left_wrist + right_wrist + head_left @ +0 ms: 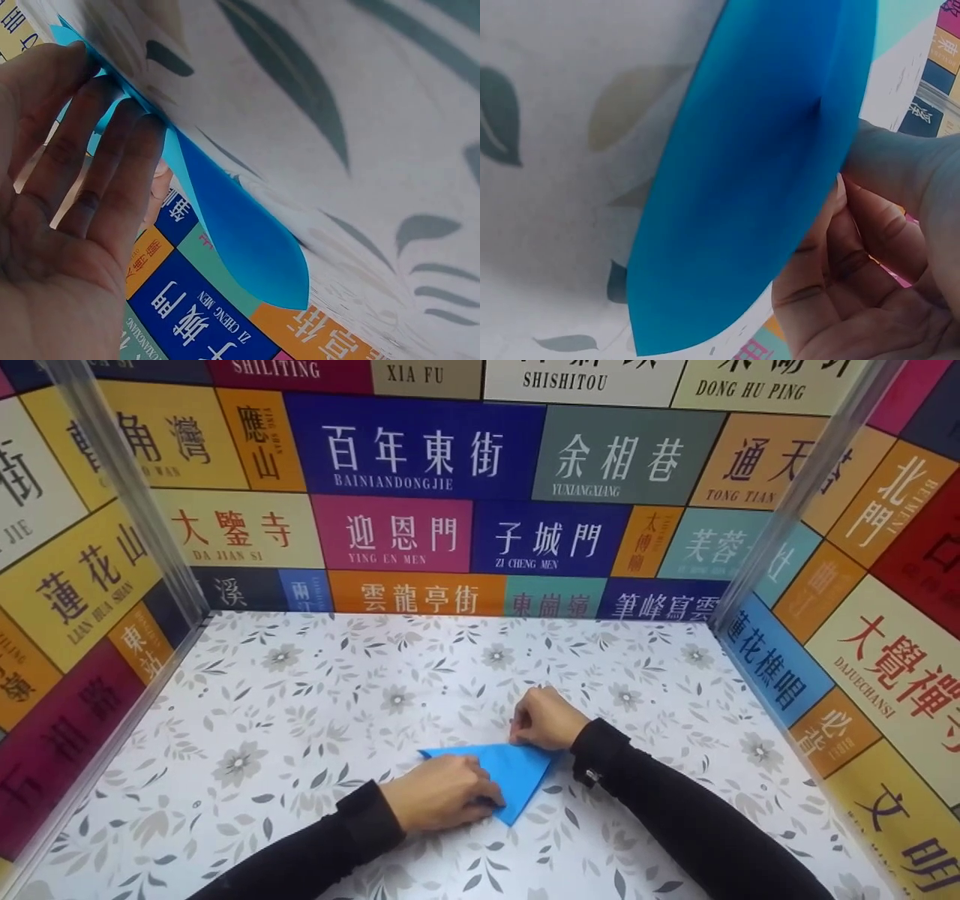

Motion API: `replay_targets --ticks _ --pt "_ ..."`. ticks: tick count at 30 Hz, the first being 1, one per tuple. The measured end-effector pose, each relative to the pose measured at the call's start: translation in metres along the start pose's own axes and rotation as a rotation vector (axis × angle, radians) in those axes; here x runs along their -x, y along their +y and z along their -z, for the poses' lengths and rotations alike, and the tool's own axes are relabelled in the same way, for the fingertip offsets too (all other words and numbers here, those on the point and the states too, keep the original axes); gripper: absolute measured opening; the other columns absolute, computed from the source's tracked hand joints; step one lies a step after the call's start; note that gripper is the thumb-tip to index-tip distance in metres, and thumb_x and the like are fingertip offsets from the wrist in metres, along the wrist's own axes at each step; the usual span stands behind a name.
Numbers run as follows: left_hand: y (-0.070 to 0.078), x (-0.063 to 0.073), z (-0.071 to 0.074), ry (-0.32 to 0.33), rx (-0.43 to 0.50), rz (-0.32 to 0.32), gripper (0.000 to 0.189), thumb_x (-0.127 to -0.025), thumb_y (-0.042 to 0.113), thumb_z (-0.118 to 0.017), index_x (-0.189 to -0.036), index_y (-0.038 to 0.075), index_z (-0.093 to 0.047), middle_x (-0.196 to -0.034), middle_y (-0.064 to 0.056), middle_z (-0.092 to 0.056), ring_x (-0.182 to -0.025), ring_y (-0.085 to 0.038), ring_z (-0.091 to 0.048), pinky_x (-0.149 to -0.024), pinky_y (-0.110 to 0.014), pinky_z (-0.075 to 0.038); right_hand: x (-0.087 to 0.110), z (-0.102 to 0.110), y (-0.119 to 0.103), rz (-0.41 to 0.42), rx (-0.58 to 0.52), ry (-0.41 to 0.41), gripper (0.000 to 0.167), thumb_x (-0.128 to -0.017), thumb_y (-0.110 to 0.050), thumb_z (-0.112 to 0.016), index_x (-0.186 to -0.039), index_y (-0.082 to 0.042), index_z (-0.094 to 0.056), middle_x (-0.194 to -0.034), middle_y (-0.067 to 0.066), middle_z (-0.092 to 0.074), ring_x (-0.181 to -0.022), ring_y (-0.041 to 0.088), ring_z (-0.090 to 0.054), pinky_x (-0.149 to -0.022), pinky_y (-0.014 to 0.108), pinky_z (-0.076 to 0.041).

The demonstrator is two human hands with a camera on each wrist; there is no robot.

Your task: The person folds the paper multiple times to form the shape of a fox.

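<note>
A bright blue, folded sheet of paper (519, 780), roughly triangular from above, lies on the white tabletop printed with grey flowers and leaves (300, 697). At the left side of the paper, the person's left hand (441, 793) has its fingers loosely bent, their tips pressed on the sheet. At the paper's far right edge, the person's right hand (546, 718) pinches the edge with thumb and fingers.

The head view alone gives the paper's outline, with one corner pointing toward the person and another beyond the left hand. It also shows both black long sleeves (300, 847) reaching in from the near side of the paper, and the multicoloured lettered wall panels (412, 450) standing beyond it.

Only the wrist views reveal that the paper is not flat. The left one shows a rounded, bowed fold past the fingertips, and gaps between the fingers. The right one looks into a darker hollow with a sharp inner crease.

From the head view, the left hand covers part of the paper's left half. In the right wrist view the paper hides the right thumb's tip and runs off the top of the picture. A small bit of skin behind the paper in the left wrist view is probably the right hand.
</note>
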State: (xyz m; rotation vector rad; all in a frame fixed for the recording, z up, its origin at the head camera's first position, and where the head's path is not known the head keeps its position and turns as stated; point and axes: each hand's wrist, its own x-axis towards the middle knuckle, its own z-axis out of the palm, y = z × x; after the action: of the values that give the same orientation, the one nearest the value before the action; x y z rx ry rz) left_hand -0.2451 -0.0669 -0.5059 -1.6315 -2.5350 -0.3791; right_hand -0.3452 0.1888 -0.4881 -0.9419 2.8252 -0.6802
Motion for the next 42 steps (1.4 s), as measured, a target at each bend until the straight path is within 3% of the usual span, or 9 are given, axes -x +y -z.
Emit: replay_targets --ticks 10,20,27,42 --pt "0.001 0.001 0.002 -0.035 -0.003 0.023 0.017 -0.105 0.024 -0.086 -0.122 0.022 -0.090 -0.115 0.007 -0.091 -0.099 -0.015 -0.078 -0.087 -0.025 -0.060 0.003 0.003 0.004 -0.024 0.022 0.014 0.014 -0.087 -0.006 -0.100 -0.082 -0.006 -0.087 -0.075 0.004 -0.080 -0.067 0.005 -0.060 -0.067 0.025 -0.052" --pt "0.000 -0.002 0.003 -0.002 0.011 0.003 0.012 -0.106 0.022 -0.085 -0.116 0.021 -0.092 -0.108 0.007 -0.091 -0.093 -0.016 -0.077 -0.084 -0.027 -0.060 0.005 0.005 0.006 0.000 0.046 0.031 0.016 -0.088 -0.007 -0.100 -0.082 -0.005 -0.086 -0.075 0.005 -0.081 -0.067 0.005 -0.060 -0.067 0.025 -0.054" --pt "-0.001 -0.003 0.005 -0.008 0.043 0.020 0.013 -0.106 0.022 -0.086 -0.117 0.022 -0.093 -0.107 0.007 -0.091 -0.091 -0.015 -0.076 -0.082 -0.026 -0.059 0.006 0.012 0.006 -0.078 0.044 -0.029 0.013 -0.090 -0.005 -0.098 -0.083 -0.007 -0.087 -0.074 0.003 -0.081 -0.065 0.006 -0.061 -0.066 0.025 -0.054" --pt "0.003 -0.002 0.002 -0.009 0.044 0.046 0.014 -0.108 0.024 -0.084 -0.119 0.022 -0.092 -0.110 0.006 -0.092 -0.093 -0.014 -0.077 -0.083 -0.024 -0.058 0.010 0.020 0.017 -0.188 0.027 -0.073 0.015 -0.091 -0.010 -0.098 -0.081 -0.008 -0.087 -0.073 0.001 -0.080 -0.062 0.009 -0.061 -0.062 0.023 -0.050"
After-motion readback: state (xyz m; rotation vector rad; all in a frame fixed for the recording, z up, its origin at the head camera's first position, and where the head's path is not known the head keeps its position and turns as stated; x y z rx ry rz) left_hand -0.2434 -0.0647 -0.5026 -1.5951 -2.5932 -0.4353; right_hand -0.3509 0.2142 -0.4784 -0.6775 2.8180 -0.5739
